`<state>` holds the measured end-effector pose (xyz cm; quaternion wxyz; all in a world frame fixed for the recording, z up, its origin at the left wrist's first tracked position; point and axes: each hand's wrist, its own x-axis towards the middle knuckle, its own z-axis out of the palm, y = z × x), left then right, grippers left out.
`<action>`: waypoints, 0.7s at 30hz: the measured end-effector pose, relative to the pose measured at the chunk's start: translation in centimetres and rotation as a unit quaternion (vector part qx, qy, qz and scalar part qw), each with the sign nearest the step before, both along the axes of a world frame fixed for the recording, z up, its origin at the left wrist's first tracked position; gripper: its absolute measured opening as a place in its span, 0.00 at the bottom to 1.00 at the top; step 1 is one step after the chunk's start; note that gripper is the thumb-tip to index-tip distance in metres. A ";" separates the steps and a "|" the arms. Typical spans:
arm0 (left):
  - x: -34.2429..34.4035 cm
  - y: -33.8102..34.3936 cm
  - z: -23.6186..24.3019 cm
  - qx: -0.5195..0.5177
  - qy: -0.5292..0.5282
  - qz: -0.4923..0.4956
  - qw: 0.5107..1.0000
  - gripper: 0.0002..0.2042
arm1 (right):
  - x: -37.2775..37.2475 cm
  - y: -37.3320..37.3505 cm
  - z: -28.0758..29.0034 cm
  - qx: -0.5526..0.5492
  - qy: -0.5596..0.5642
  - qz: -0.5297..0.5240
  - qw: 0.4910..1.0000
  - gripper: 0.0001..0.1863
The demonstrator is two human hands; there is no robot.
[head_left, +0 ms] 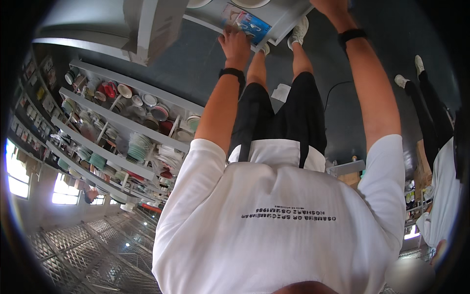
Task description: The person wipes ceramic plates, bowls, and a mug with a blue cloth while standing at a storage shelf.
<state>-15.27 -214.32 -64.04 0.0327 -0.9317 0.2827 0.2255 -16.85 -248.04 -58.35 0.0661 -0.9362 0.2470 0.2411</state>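
My left hand [236, 47] is at the top of the view, its bent fingers on the near left edge of a flat, blue printed packet [252, 28]. The packet lies on a light grey shelf [289, 19], and the fingertips are partly hidden. Further right, my right hand [333, 7] reaches the upper edge of the view. Its fingers are cut off there, so what they touch does not show. A small bit of blue shows beside that hand. Both wrists wear black bands.
Round white dishes [250, 2] are cut off at the top edge. On the left, a long grey rack [117, 110] carries stacked plates and bowls. A grey panel [156, 32] stands at upper left. Another person [438, 122] stands at the right. A dark cable [335, 85] lies on the floor.
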 end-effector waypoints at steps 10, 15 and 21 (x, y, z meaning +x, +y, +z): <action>0.1 -0.4 1.2 -0.001 0.039 0.017 0.999 0.13 | -1.5 2.7 -1.3 0.137 -0.154 0.060 0.977 0.27; 0.1 -0.8 0.8 0.007 0.031 0.014 0.999 0.14 | 3.0 -7.5 -2.0 -0.038 -0.235 0.029 0.971 0.24; 0.6 -1.8 1.2 0.049 0.072 0.028 0.996 0.17 | 3.6 -5.6 -3.8 -0.041 -0.210 0.044 0.976 0.18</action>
